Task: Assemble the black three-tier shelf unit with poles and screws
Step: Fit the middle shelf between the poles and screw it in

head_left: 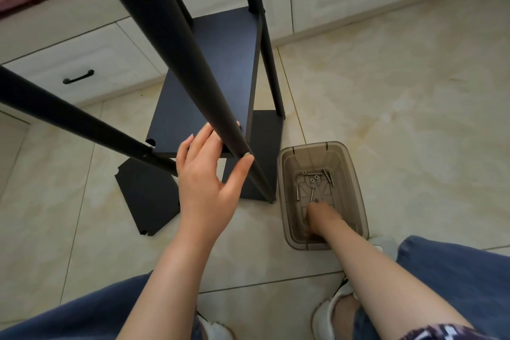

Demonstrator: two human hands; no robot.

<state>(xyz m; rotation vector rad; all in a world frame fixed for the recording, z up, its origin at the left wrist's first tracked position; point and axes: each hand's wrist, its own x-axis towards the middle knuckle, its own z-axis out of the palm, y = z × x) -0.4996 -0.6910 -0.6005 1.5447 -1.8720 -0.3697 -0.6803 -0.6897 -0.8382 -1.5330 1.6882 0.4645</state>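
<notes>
free: tiled floor right of bin | blocked: slanting poles cross above shelf boards | cabinets behind

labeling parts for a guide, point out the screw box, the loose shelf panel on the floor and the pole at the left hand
screw box [311,146]: head view, far rim
loose shelf panel [146,196]: head view, middle of its top face
pole [190,63]: head view, middle of its shaft

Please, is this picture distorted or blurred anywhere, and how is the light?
Head view: the wide-angle lens bends the cabinet edges and splays the black poles; light is soft, shadows faint; the right hand inside the tinted bin looks blurred and dim; the left hand around one pole is sharp.
</notes>
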